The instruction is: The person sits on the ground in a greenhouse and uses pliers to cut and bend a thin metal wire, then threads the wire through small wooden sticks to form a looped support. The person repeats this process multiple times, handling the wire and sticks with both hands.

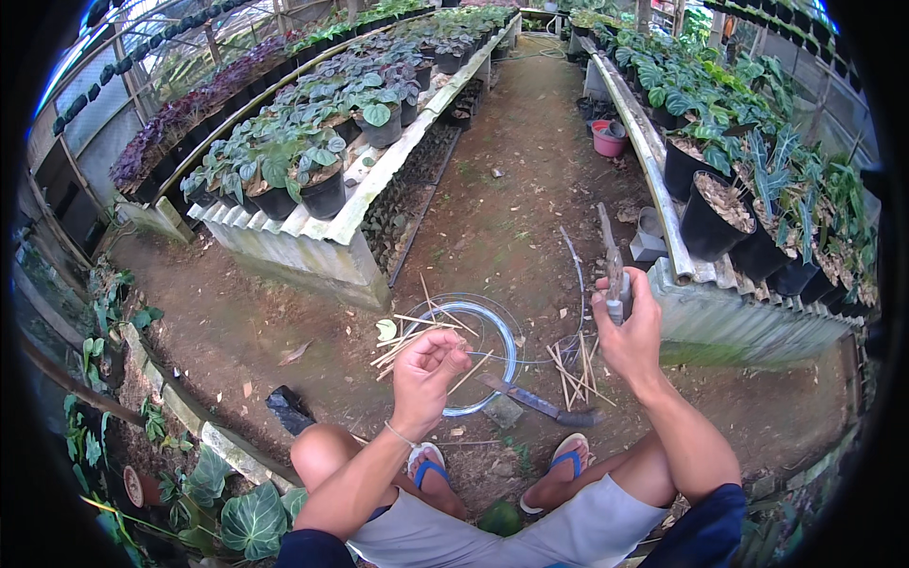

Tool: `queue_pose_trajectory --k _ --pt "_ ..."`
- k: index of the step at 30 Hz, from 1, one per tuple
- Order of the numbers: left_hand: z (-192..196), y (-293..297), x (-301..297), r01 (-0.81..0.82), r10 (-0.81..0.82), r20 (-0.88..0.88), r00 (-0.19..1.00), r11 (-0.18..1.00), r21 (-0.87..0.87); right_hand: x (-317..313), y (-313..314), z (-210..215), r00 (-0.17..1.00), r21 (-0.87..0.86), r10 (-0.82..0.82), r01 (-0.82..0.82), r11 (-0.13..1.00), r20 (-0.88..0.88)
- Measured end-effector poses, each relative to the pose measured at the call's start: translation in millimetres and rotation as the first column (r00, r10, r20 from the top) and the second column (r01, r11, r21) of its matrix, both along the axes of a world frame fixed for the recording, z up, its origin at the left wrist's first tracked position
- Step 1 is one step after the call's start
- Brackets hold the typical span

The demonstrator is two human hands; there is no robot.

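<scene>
My right hand [630, 327] grips a worn, rusty hand tool [611, 248] with grey grips, pliers by its look, its long brown end pointing away from me. My left hand [428, 374] is closed, thumb pressed to curled fingers; whatever is between them is too small to tell. A thin wire [516, 360] shows beside its fingertips, but I cannot tell whether they touch it. Below the hands lies a coil of silvery wire [512, 346] on the soil. Thin bamboo sticks [407, 341] cross its left side, with more sticks [575, 379] to the right. A knife [535, 401] with a dark handle lies by the coil.
Potted plants stand on corrugated benches, left [355, 222] and right [680, 260], along a dirt path [516, 156]. A pink pot [608, 142] sits under the right bench. A black plastic bag [288, 410] lies near my left knee, beside a low edging [227, 450].
</scene>
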State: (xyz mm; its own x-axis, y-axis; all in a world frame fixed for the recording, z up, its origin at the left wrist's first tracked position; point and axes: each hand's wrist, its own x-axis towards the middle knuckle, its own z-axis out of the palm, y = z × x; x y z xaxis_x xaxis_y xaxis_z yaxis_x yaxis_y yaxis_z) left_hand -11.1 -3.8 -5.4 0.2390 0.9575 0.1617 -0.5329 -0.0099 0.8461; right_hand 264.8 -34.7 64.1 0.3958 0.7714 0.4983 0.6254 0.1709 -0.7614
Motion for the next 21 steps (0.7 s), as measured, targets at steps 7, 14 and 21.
queue_pose_trajectory --k 7,14,21 --pt "-1.7 0.2 2.3 0.045 -0.045 0.074 0.996 0.999 0.005 26.1 7.6 -9.4 0.86 -0.189 0.106 -0.227 0.955 -0.499" --pt "-2.9 -1.4 3.4 0.147 -0.147 0.019 0.989 0.989 -0.012 34.6 20.1 -21.5 0.925 -0.104 0.154 -0.201 0.974 -0.347" --pt "-5.4 4.3 -2.4 0.187 -0.187 0.009 0.982 0.981 -0.051 39.3 14.3 -16.5 0.866 -0.1 0.362 -0.417 0.903 -0.345"
